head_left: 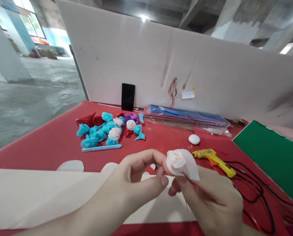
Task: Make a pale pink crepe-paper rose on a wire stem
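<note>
A white paper rose (178, 159) with a pale pink centre is held up in front of me, one broad petal spreading to its right. My right hand (210, 196) pinches it at the base between thumb and fingers; a thin wire-like stem points down below. From the left, my left hand (136, 183) reaches in with its index fingertip against the flower's edge. Its thumb is apart from the rose and the fingers are curved. Beneath both hands lies a long white paper sheet (50, 196), with rounded white paper petals (71, 166) at its far edge.
Blue, red, white and purple paper flowers (101, 132) are piled at the back left, beside a light blue pen (102, 148). A yellow glue gun (215, 160) with black cord lies right, near a white oval object (194, 139), green board (271, 157) and wrapped paper sheets (185, 115). A phone (128, 97) leans on the panel.
</note>
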{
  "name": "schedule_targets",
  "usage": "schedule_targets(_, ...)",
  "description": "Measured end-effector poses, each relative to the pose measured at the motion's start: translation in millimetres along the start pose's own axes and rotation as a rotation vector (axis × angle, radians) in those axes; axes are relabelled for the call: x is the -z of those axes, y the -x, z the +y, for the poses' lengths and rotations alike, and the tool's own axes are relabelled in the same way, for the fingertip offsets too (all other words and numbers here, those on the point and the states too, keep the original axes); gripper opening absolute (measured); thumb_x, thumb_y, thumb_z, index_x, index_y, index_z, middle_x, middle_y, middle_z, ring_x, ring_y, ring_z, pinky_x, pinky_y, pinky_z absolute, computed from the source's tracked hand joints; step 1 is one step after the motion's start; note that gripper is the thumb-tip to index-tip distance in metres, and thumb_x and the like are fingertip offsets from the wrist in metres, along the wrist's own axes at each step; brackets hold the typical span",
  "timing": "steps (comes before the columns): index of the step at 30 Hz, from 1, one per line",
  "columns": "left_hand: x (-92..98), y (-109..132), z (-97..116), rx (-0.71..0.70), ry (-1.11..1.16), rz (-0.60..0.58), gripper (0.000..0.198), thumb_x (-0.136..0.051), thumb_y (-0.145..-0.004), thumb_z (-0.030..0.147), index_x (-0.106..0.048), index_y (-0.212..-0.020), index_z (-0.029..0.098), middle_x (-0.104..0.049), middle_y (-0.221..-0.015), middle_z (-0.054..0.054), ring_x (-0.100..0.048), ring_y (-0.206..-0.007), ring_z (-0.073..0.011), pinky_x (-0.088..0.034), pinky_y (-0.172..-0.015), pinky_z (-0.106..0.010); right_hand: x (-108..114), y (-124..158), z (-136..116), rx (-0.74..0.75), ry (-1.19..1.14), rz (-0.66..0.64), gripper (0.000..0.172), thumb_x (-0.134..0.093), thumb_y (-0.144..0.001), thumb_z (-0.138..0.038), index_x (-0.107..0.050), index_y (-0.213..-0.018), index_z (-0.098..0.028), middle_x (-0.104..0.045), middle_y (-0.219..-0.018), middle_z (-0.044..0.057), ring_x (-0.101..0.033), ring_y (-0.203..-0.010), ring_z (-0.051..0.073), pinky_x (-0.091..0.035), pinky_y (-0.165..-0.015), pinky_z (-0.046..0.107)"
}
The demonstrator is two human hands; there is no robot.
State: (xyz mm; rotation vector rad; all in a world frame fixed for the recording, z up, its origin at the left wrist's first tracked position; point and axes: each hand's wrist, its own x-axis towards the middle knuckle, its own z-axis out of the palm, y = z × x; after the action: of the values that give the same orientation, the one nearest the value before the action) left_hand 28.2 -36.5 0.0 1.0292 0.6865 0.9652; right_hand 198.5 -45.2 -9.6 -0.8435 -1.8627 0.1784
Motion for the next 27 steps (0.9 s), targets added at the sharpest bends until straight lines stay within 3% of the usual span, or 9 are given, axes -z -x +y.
schedule_targets(4,0.4,3.5,-3.7,-0.042,-0.034,-0.047,0.018,-0.069,-0.09,0.023,-0.058,-0.077,0.02,-0.065,-0.073,0.004,-0.062,-0.07,-0.0117,-0.05,-0.073,-0.024,0.9,-4.3,-4.2,-0.135,-0.207,-0.056,0.032,-0.061,-0.086,-0.004,-0.069,-0.058,-0.018,-0.074,-0.055,-0.005,-0.068,-0.043,0.007,-0.055,-0.052,0.007)
schedule_targets(8,0.2,3.3,-4.9,-0.05,0.003,-0.062,0.027,-0.074,-0.09,0.026,-0.053,-0.074,0.02,-0.064,-0.068,0.004,-0.062,-0.066,-0.0121,-0.051,-0.068,-0.025,-0.7,-2.5,-4.4,-0.197,-0.316,-0.095,0.03,-0.062,-0.088,-0.006,-0.073,-0.061,-0.017,-0.077,-0.058,-0.003,-0.074,-0.05,0.009,-0.056,-0.057,0.004)
schedule_targets(14,1.9,2.2,-5.9,-0.035,0.044,-0.046,0.027,-0.077,-0.091,0.029,-0.057,-0.077,0.019,-0.063,-0.074,0.005,-0.064,-0.065,-0.01,-0.052,-0.065,-0.022,-0.6,-2.6,-2.3,-0.179,-0.363,-0.118,0.024,-0.064,-0.089,-0.006,-0.079,-0.074,-0.017,-0.078,-0.059,-0.002,-0.074,-0.051,0.009,-0.058,-0.059,0.005)
schedule_targets(21,4.8,0.9,-12.2,-0.082,0.122,-0.075,0.031,-0.081,-0.089,0.037,-0.059,-0.08,0.018,-0.059,-0.074,0.005,-0.061,-0.065,-0.0089,-0.052,-0.064,-0.02,0.9,2.0,-2.1,-0.201,-0.358,-0.155,0.025,-0.064,-0.092,-0.007,-0.079,-0.074,-0.016,-0.079,-0.064,-0.001,-0.075,-0.056,0.007,-0.057,-0.064,0.004)
schedule_targets(24,8.0,1.1,-17.6,-0.098,0.091,-0.113,0.029,-0.08,-0.09,0.037,-0.058,-0.085,0.02,-0.064,-0.073,0.004,-0.061,-0.067,-0.0088,-0.052,-0.065,-0.018,2.2,4.8,-2.3,-0.229,-0.349,-0.201,0.025,-0.066,-0.094,-0.008,-0.08,-0.076,-0.019,-0.081,-0.07,-0.001,-0.077,-0.064,0.008,-0.056,-0.066,0.004)
schedule_targets(27,9.2,2.6,-21.8,-0.114,0.03,-0.123,0.025,-0.076,-0.093,0.034,-0.055,-0.089,0.023,-0.066,-0.076,0.004,-0.061,-0.068,-0.009,-0.054,-0.066,-0.019,1.5,5.4,-3.2,-0.194,-0.346,-0.166,0.024,-0.066,-0.091,-0.007,-0.081,-0.077,-0.021,-0.08,-0.067,-0.002,-0.078,-0.062,0.009,-0.056,-0.063,0.005)
